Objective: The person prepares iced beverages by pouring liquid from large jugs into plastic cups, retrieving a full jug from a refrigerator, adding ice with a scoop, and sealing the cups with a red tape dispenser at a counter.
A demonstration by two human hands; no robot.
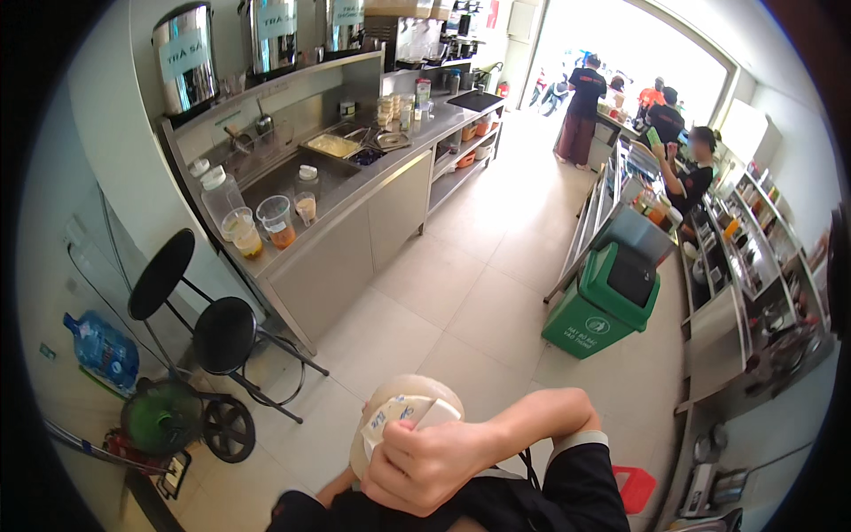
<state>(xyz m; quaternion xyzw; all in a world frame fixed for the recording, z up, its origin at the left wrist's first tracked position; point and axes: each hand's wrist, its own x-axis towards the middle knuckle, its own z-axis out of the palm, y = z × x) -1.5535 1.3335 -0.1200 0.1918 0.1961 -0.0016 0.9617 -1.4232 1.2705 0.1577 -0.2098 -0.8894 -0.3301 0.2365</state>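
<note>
A round, cream-coloured tub is held close to my body, tilted. Across its face lies a pale label with blue handwriting, and one flap of it stands folded up, showing a plain white side. My right hand reaches over the tub with curled fingers and pinches the label. Behind and beneath the tub, my left hand supports it; only the wrist and a fingertip at the rim show. The tub's contents are hidden.
Left stands a steel counter with jugs and cups. Near it are a black folding chair, a fan and a blue water bottle. A green bin stands ahead right, a red container low right. Several people are farther off.
</note>
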